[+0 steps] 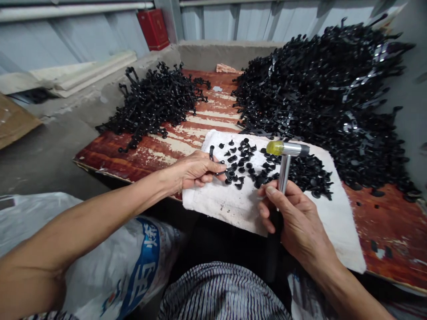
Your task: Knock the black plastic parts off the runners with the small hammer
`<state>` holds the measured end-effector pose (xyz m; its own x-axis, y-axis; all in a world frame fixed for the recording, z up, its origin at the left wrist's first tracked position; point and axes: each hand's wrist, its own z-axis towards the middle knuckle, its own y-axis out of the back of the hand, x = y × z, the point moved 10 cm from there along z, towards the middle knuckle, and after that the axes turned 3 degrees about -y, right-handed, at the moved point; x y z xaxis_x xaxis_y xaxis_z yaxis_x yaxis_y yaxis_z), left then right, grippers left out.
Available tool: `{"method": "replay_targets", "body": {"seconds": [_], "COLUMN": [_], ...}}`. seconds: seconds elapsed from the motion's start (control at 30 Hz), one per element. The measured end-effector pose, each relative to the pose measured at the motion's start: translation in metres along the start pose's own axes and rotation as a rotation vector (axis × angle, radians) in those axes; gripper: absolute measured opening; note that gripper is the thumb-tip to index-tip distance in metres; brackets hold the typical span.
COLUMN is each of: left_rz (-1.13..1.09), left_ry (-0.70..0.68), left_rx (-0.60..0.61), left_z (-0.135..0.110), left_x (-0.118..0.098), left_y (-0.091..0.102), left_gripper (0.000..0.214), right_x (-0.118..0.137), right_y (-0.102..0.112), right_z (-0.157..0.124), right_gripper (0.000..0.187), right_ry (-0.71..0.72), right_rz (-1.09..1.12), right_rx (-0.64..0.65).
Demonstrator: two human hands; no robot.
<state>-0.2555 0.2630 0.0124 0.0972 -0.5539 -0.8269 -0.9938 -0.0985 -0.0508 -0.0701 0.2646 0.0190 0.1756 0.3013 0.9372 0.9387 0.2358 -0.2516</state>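
Observation:
My left hand (pixel 200 169) pinches a small black linked part (pixel 211 154) over the left side of a white cloth (pixel 230 209). In my right hand (pixel 293 209) is a small mallet (pixel 284 171), held upright by its handle; its head has a yellow face on the left and a dark one on the right. Loose black caps with short stems (pixel 245 153) lie scattered on the cloth between my hands. A denser cluster of these black caps (pixel 312 175) is behind and right of the mallet. My left fingers hide some of the part they hold.
A pile of black linked parts (pixel 156 102) stands at the back left of the worn red board (pixel 213 115). A much larger pile (pixel 316 89) rises at the right. A red box (pixel 153 29) sits by the wall, and a white printed sack (pixel 110 253) lies below left.

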Motion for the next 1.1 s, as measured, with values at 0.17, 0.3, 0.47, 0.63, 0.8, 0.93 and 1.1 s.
{"method": "replay_targets", "body": {"seconds": [0.17, 0.3, 0.47, 0.63, 0.8, 0.93, 1.1], "left_rz": [0.003, -0.004, -0.01, -0.009, -0.001, 0.019, 0.017], "left_ry": [0.027, 0.035, 0.047, 0.052, 0.043, 0.044, 0.038], "left_rx": [-0.003, 0.022, 0.015, 0.012, 0.0, -0.006, -0.02], "left_z": [0.0012, 0.0034, 0.0041, 0.0037, 0.0033, 0.0018, 0.0037], "left_x": [0.0009, 0.0031, 0.0047, 0.0056, 0.0041, 0.0029, 0.0034], "left_y": [-0.0005, -0.0028, -0.0031, -0.0027, -0.0017, -0.0022, 0.0004], "left_gripper": [0.023, 0.024, 0.026, 0.027, 0.025, 0.027, 0.024], "right_x": [-0.0024, -0.0038, -0.0033, -0.0041, -0.0031, -0.0033, -0.005], "right_y": [0.0022, 0.0035, 0.0034, 0.004, 0.0047, 0.0032, 0.0038], "right_z": [0.0006, 0.0012, 0.0015, 0.0008, 0.0002, 0.0014, -0.0002], "right_gripper": [0.03, 0.029, 0.028, 0.026, 0.025, 0.024, 0.026], "right_ry": [-0.002, 0.002, 0.012, 0.01, 0.015, 0.013, 0.013], "right_rz": [0.01, 0.014, 0.013, 0.007, -0.001, -0.015, -0.06], "right_rx": [0.008, 0.016, 0.033, 0.04, 0.035, 0.036, 0.036]}}
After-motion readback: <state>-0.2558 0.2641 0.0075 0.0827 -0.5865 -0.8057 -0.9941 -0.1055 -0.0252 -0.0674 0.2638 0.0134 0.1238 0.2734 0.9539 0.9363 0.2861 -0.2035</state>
